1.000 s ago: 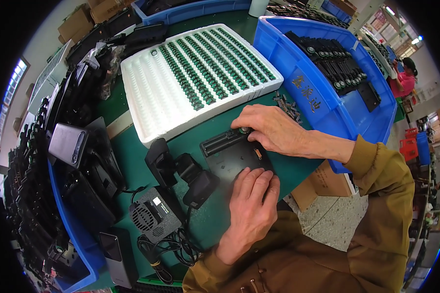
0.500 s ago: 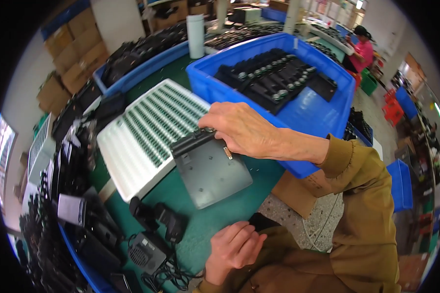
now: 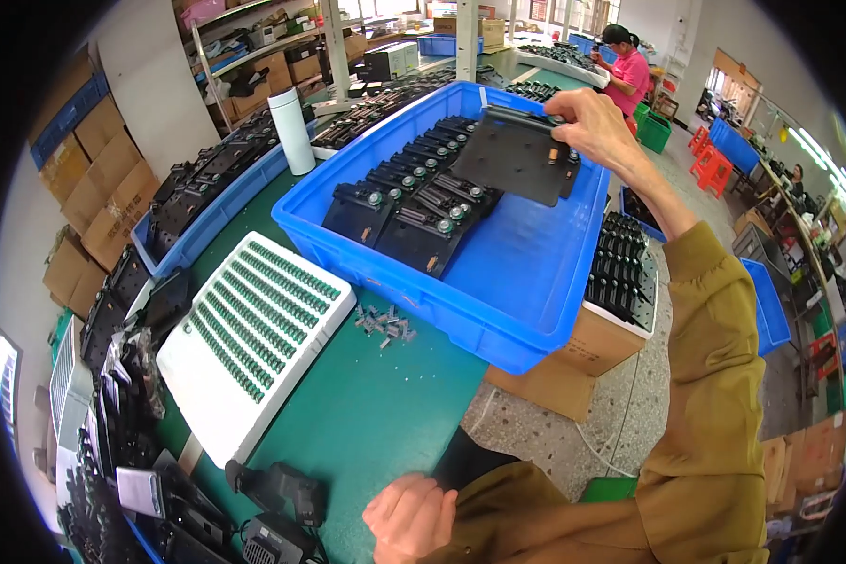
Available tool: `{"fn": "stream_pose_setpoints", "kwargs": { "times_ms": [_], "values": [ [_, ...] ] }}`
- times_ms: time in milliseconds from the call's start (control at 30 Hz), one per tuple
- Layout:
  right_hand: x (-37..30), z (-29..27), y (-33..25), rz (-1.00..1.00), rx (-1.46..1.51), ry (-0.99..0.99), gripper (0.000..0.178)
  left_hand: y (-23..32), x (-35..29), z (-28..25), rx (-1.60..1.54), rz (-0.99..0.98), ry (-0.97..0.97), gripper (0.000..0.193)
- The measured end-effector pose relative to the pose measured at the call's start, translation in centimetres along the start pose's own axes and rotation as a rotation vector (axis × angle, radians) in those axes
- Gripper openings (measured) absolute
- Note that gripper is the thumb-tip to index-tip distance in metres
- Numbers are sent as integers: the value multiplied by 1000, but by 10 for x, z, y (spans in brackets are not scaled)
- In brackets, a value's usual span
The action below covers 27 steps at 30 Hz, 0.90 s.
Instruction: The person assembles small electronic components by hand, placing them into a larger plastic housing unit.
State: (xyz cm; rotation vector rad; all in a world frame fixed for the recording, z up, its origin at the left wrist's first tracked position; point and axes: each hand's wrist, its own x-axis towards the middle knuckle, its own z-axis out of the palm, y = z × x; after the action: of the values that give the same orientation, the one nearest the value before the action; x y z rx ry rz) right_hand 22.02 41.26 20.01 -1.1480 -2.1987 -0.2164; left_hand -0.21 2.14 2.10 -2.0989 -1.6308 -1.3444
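My right hand (image 3: 594,130) pinches the top edge of a thin black plate (image 3: 512,158) with a thicker rolled strip along that edge. The plate hangs tilted over the right part of a large blue bin (image 3: 414,310). Inside the bin, several similar black plates (image 3: 376,218) lie in overlapping rows, with round silvery parts along their edges. My left hand (image 3: 410,517) rests near the table's front edge with its fingers curled in, and nothing shows in it. Left of the bin, a white foam tray (image 3: 207,418) holds rows of small green-and-dark parts.
Small metal pieces (image 3: 385,323) lie scattered on the green table (image 3: 395,395). A black power tool (image 3: 287,489) lies near my left hand. Behind stand a white bottle (image 3: 291,132) and another blue bin (image 3: 183,254) of black parts. A person in pink (image 3: 627,80) works farther back.
My right hand has carried the black plate from above the table to over the blue bin, up and to the right. My view has shifted; the left hand stays curled.
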Motion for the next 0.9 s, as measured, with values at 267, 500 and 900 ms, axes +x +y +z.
{"fn": "stream_pose_setpoints", "kwargs": {
  "times_ms": [267,500,900],
  "values": [
    [-7,53,143,145,-283,51,24,-1,3,2,0,-37,-48,13],
    [-3,102,185,147,-385,-15,15,3,28,-5,-62,-86,-45,7],
    [10,150,199,307,-413,-147,11,-3,35,-4,-67,-163,-88,6]
  ]
}}
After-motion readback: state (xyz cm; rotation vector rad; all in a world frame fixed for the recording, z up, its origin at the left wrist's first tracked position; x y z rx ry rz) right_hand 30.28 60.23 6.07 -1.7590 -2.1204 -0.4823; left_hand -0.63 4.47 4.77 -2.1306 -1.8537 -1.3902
